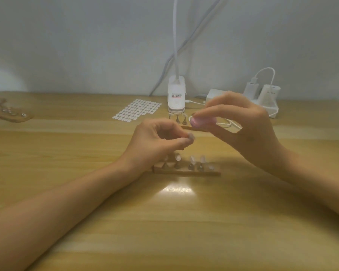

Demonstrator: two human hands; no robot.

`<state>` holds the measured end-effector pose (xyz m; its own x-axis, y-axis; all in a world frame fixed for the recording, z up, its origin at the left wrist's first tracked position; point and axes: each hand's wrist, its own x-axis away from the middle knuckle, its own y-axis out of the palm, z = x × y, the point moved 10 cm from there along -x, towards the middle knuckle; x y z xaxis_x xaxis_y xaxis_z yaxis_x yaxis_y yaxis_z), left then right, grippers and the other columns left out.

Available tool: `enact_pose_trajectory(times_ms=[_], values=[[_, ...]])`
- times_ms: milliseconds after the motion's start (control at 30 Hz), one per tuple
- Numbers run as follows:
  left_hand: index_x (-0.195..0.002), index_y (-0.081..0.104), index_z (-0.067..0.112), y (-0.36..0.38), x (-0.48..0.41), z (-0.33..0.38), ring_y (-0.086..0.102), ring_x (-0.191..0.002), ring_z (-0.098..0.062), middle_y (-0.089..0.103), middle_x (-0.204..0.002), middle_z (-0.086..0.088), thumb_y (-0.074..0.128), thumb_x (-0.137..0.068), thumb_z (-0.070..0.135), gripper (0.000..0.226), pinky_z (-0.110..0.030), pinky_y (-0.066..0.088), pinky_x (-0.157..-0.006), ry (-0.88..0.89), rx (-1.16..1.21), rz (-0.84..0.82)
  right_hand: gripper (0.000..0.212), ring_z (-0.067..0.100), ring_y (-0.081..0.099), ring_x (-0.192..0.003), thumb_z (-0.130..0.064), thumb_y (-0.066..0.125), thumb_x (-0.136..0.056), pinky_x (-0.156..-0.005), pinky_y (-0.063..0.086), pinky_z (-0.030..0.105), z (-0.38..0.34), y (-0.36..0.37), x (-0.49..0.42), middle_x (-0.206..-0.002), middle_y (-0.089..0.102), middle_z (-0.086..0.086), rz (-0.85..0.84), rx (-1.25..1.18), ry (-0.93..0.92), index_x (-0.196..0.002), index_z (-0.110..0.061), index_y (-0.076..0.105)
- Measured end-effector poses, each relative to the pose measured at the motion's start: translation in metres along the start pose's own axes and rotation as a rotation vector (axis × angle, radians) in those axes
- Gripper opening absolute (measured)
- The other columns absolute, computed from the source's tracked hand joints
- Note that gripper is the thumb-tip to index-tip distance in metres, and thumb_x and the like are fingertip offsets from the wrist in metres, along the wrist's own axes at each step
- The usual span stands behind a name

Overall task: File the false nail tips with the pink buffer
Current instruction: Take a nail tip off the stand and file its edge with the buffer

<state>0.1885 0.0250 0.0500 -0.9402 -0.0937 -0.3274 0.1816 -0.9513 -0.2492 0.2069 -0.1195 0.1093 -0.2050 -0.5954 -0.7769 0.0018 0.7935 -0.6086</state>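
Note:
My right hand [241,124] pinches the pink buffer [203,121] between thumb and fingers, above the table's middle. Just below and left of it, my left hand [157,141] pinches a pale false nail tip [190,137] at its fingertips; buffer and tip are close but slightly apart. Under both hands lies a wooden strip [186,171] holding several clear nail tips [193,159] upright on small metal stands. A second wooden strip [188,128] shows partly behind my fingers, with a few stands [178,119] beyond it.
A sheet of white adhesive tabs [138,110] lies at the back centre. A white clip lamp base [176,96] and chargers with cables [262,94] stand against the wall. Another wooden holder [8,112] lies at the far left.

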Motion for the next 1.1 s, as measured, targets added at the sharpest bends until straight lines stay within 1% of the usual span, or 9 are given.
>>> enact_pose_trajectory(times_ms=[100,200,333,467,600,733,867,1000,1100], values=[[-0.072,0.072,0.013,0.0,-0.001,0.002,0.066,-0.066,-0.005,0.071,-0.067,0.008,0.08,-0.081,0.003,0.015,-0.018,0.053,-0.067,0.013,0.012,0.001,0.014,0.019,0.066,-0.093,-0.004,0.077,-0.09,-0.083,0.054,0.034,-0.014,0.017,0.004,-0.1,0.068,0.009,-0.093,0.007,-0.088,-0.103,-0.006,0.078],[-0.074,0.074,0.011,-0.001,0.0,0.001,0.067,-0.066,-0.005,0.074,-0.072,0.004,0.081,-0.08,0.001,0.013,-0.018,0.054,-0.067,0.006,0.016,0.008,0.014,0.021,0.067,-0.086,-0.004,0.078,-0.088,-0.078,0.055,0.038,0.006,-0.001,-0.001,-0.096,0.068,0.011,-0.004,0.036,0.033,-0.102,-0.005,0.078],[-0.067,0.071,0.017,0.0,-0.001,0.003,0.064,-0.061,-0.005,0.07,-0.065,0.006,0.081,-0.078,0.006,0.019,-0.017,0.052,-0.062,0.016,0.04,-0.003,0.011,0.02,0.066,-0.09,-0.006,0.076,-0.091,-0.084,0.054,0.03,-0.018,0.017,0.003,-0.098,0.068,0.01,-0.091,-0.008,-0.092,-0.102,-0.005,0.078],[-0.07,0.073,0.014,0.002,-0.001,0.003,0.065,-0.061,-0.008,0.073,-0.071,0.001,0.08,-0.08,0.0,0.019,-0.018,0.053,-0.064,0.023,0.013,-0.019,0.013,0.02,0.066,-0.085,-0.006,0.078,-0.089,-0.079,0.055,0.038,0.01,-0.003,-0.002,-0.096,0.068,0.01,0.001,0.035,0.07,-0.102,-0.005,0.078],[-0.068,0.07,0.015,0.002,-0.002,0.007,0.064,-0.062,-0.008,0.069,-0.064,0.007,0.078,-0.081,-0.002,0.023,-0.019,0.053,-0.064,0.059,0.017,-0.029,0.013,0.019,0.066,-0.089,-0.008,0.077,-0.09,-0.082,0.054,0.029,-0.017,0.017,0.002,-0.098,0.068,0.01,-0.081,-0.031,-0.072,-0.102,-0.005,0.078],[-0.072,0.071,0.008,0.002,-0.001,0.006,0.07,-0.069,-0.012,0.073,-0.076,-0.004,0.078,-0.08,-0.006,0.018,-0.019,0.055,-0.067,0.042,0.054,-0.025,0.016,0.02,0.067,-0.086,-0.007,0.079,-0.087,-0.081,0.055,0.03,0.009,-0.004,-0.002,-0.096,0.068,0.009,0.022,-0.009,0.075,-0.103,-0.006,0.077],[-0.068,0.067,0.012,0.001,-0.002,0.007,0.071,-0.067,-0.01,0.07,-0.069,0.002,0.076,-0.08,-0.01,0.027,-0.016,0.054,-0.066,0.051,0.078,-0.025,0.015,0.018,0.065,-0.092,-0.011,0.075,-0.091,-0.084,0.053,0.029,-0.012,0.018,0.004,-0.099,0.067,0.007,-0.079,-0.057,-0.04,-0.106,-0.008,0.076],[-0.067,0.07,0.016,0.004,-0.001,0.008,0.071,-0.071,-0.014,0.073,-0.072,0.001,0.078,-0.079,-0.007,0.027,-0.022,0.057,-0.069,0.064,0.076,-0.045,0.013,0.016,0.064,-0.089,-0.01,0.076,-0.09,-0.083,0.053,0.036,0.012,0.002,0.0,-0.097,0.066,0.005,-0.005,-0.047,0.098,-0.103,-0.009,0.075],[-0.062,0.071,0.027,0.004,-0.002,0.01,0.07,-0.069,-0.011,0.071,-0.07,0.003,0.082,-0.074,0.008,0.024,-0.023,0.058,-0.068,0.074,0.114,-0.047,0.013,0.019,0.065,-0.093,-0.009,0.074,-0.092,-0.085,0.052,0.031,-0.009,0.017,0.002,-0.099,0.066,0.007,-0.074,-0.098,-0.025,-0.105,-0.008,0.075]])
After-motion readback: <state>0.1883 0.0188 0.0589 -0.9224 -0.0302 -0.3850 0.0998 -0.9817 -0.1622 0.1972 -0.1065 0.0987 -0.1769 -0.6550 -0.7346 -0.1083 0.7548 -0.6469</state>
